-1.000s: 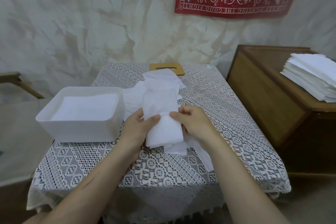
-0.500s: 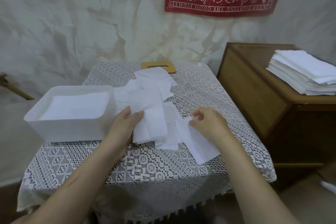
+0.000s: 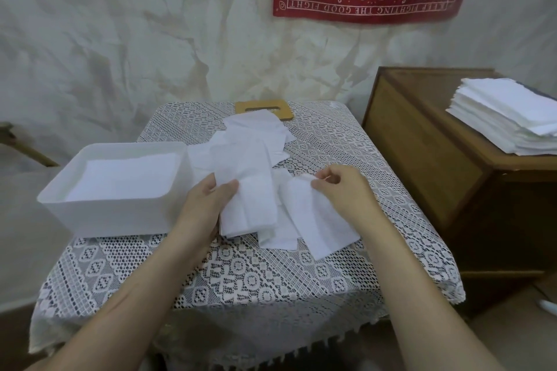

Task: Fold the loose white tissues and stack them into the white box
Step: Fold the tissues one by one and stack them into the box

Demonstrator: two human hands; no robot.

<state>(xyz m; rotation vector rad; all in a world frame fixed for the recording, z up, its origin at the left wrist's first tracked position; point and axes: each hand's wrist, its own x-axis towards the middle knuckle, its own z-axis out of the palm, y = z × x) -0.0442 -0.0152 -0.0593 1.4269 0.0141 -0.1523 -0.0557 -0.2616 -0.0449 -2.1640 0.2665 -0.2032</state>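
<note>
The box sits at 9 o'clock on the worktop. It has white tissues lying flat inside it. The pile of loose tissues lies in the middle and runs up toward 12 o'clock.

The left hand holds a folded tissue just at 3 o'clock of the box. The thumb lies on top and the other fingers are under it, so I cannot see them well. The right hand is at 3 o'clock of the left hand. Its fingers are curled and pinch the top corner of a flat tissue. That tissue lies on the worktop and points down toward 5 o'clock.

I think one fold is done and this tissue is ready to go in the box. The left hand needs to carry it to 9 o'clock, over the near wall, and lay it flat on the ones inside. It should stay folded on the way, so the grip must be soft but firm.

The right hand looks set to start the next fold. It needs to lift one tissue only, and thin tissues stick together. Many tissues are left in the pile, so the job looks far from done.
</note>
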